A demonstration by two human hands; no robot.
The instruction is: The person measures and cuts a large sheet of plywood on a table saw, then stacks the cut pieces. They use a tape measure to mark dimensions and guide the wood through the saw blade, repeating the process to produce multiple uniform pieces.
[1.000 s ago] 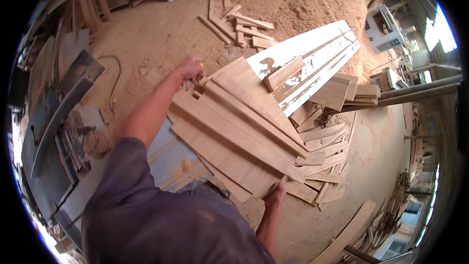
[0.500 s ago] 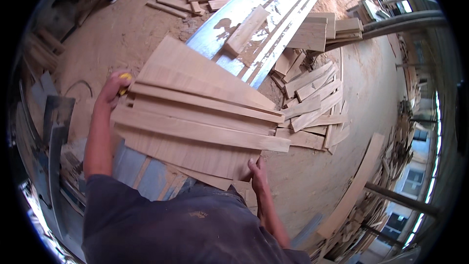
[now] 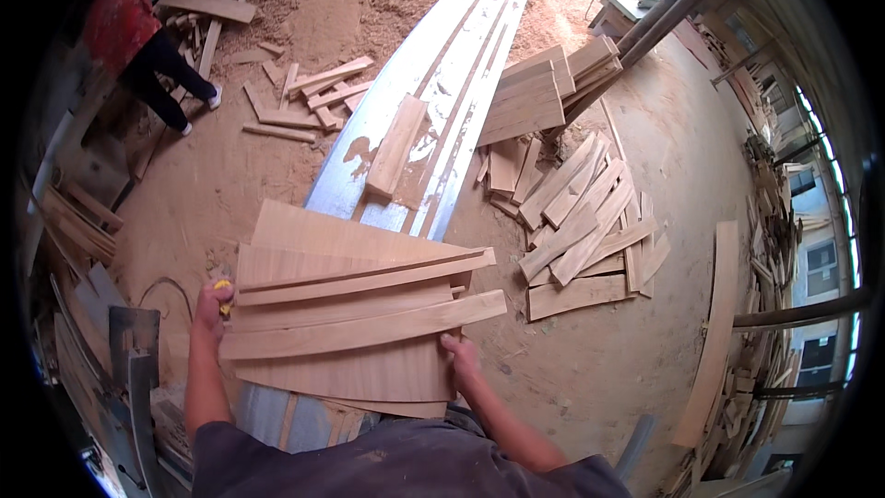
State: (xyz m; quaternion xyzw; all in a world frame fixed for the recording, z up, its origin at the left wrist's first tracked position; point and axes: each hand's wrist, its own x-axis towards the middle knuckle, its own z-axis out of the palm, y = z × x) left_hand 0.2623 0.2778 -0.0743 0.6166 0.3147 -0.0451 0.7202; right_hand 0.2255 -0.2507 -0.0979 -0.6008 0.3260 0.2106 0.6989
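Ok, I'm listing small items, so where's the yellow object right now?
In the head view, the yellow object is left of centre, in the left hand, by the left end of the boards.

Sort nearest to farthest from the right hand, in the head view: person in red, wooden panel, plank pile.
1. Wooden panel: touching the right hand.
2. Plank pile: ahead and right.
3. Person in red: far ahead, left.

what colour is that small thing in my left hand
Yellow, on the part that shows. The head view shows the small thing in your left hand.
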